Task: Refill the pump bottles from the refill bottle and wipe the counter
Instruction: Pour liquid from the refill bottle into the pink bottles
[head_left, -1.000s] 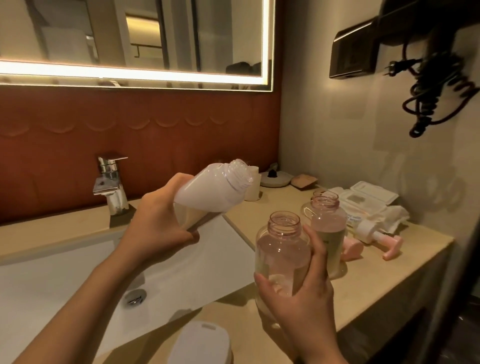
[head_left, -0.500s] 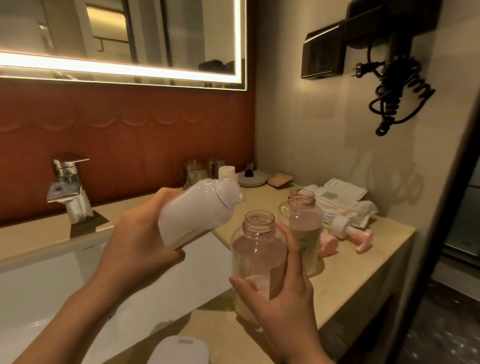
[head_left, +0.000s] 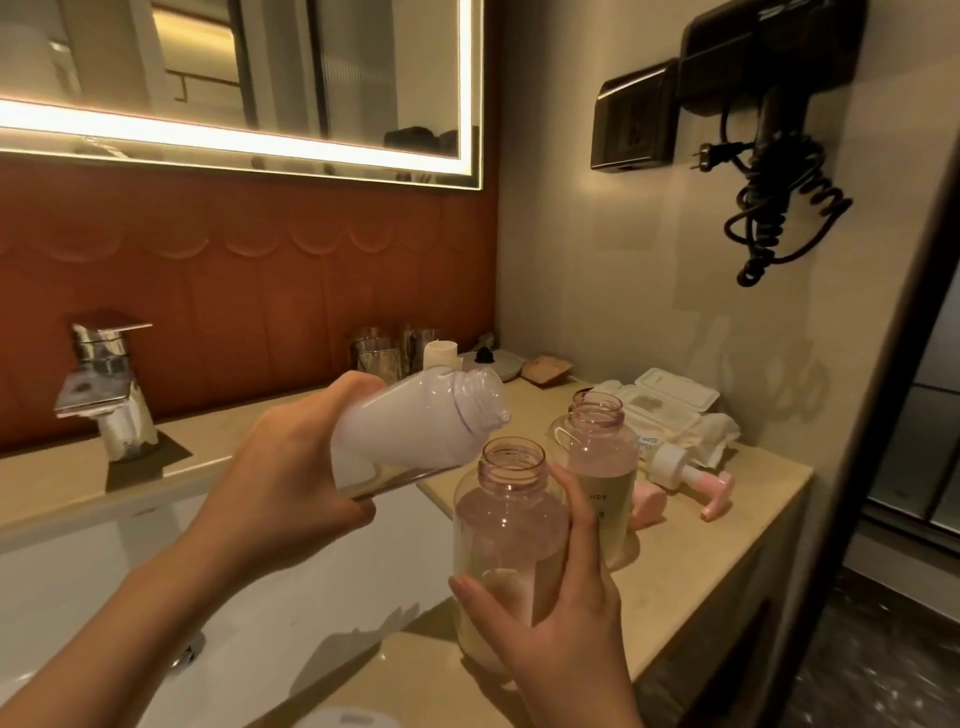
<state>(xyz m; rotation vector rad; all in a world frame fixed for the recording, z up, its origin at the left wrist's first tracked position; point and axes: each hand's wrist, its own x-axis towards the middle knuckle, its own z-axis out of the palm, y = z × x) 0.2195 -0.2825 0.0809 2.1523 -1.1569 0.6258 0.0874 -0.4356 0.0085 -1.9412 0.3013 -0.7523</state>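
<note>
Now your left hand (head_left: 291, 483) grips the white refill bottle (head_left: 410, 431) by its lower part. It is tilted, and its open mouth is just above the neck of the near pump bottle (head_left: 506, 525). Your right hand (head_left: 566, 623) curls round this bottle, which stands on the bench (head_left: 727, 530) beside the sink (head_left: 311, 571). The second pump bottle (head_left: 602, 457) stands just behind, uncapped, and a pump head (head_left: 691, 475) lies near it.

The left hand (head_left: 291, 483) tilted the refill bottle (head_left: 410, 426) just above the open pump bottle (head_left: 506, 540), which the right hand (head_left: 561, 623) gripped.
</note>
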